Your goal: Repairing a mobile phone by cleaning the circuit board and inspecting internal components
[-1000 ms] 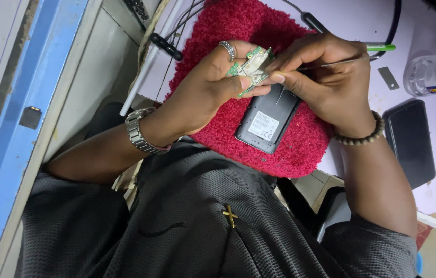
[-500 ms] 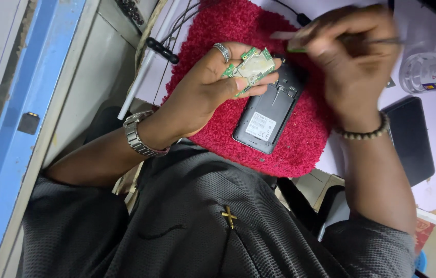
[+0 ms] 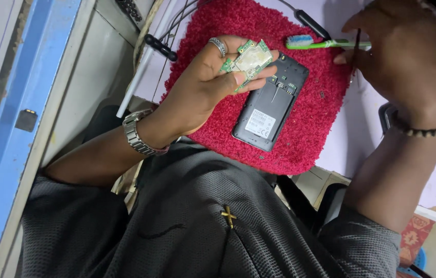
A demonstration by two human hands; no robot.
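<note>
Left hand pinching board, long axis toward upper right; right hand closed on toothbrush, bristles just right of board

Hands: two, a left hand and a right hand; circuit boards: one, a green circuit board between the left fingers; phones: one, a dark phone body lying open-backed; mats: one, a red fluffy mat under the phone; toothbrushes: one, a green toothbrush with a blue and white head; thin dark tools: one, a thin tool at the right fingers, its kind too small to tell; finger rings: one, a silver ring; wristwatches: one, a metal wristwatch; bead bracelets: one, a bead bracelet; cross pendants: one, a small gold cross on the dark shirt; cables at the top edge: several, not countable.
</note>
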